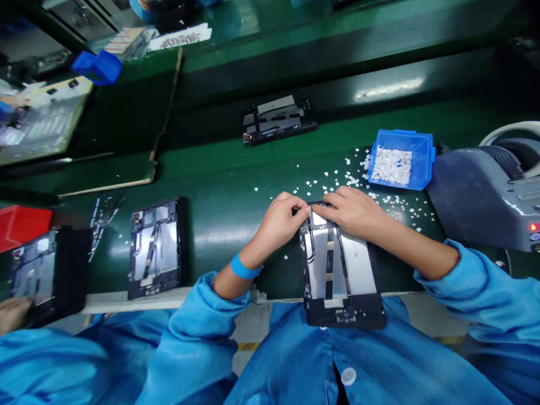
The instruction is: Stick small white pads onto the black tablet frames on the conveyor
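Observation:
An opened tablet (356, 264), with its metal battery plates and black inner parts bared, lies in front of me, its lower end jutting past the table's edge. My left hand (280, 222), wearing a blue wristband (243, 268), is closed in a pinch at the tablet's top left corner. A tiny white bit seems to show at its fingertips, too small to make out. My right hand (352, 211) bends over the top edge, thumb and fingers closed on the tablet, the thumb tip close to the left fingertips.
Small white pieces (348, 175) lie scattered around a blue bin (424, 163) holding more. A grey tape dispenser (476, 191) stands at right. Other opened tablets lie ahead (276, 118) and at left (156, 247). A co-worker's hand (14, 314) touches another tablet (40, 270) near a red bin (23, 225).

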A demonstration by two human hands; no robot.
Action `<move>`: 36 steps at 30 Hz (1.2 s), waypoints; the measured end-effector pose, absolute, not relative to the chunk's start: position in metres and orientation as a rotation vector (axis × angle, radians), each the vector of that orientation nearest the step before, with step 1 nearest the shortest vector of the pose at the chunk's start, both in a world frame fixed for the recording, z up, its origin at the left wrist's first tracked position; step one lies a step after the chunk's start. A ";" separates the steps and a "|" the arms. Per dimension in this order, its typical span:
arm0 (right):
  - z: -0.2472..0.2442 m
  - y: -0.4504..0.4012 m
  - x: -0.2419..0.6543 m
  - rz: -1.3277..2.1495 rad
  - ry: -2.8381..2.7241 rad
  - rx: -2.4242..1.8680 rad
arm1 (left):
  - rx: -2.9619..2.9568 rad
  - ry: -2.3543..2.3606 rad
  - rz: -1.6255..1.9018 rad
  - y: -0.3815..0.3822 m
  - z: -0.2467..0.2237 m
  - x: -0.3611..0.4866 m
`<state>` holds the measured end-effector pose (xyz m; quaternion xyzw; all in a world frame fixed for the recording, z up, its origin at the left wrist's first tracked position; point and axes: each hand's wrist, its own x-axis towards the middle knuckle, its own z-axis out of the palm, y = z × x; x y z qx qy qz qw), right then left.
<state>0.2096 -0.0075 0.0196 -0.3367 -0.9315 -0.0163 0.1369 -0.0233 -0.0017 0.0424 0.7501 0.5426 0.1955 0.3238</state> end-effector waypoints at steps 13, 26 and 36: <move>0.019 -0.008 0.209 -0.015 -2.652 -0.970 | 2.033 1.531 0.510 -0.007 0.037 -0.017; 0.020 -0.009 0.210 -0.010 -2.671 -0.964 | 1.780 1.617 0.750 -0.014 0.016 -0.011; 0.021 -0.009 0.210 -0.052 -2.705 -0.975 | 1.358 1.553 0.784 -0.006 0.007 -0.003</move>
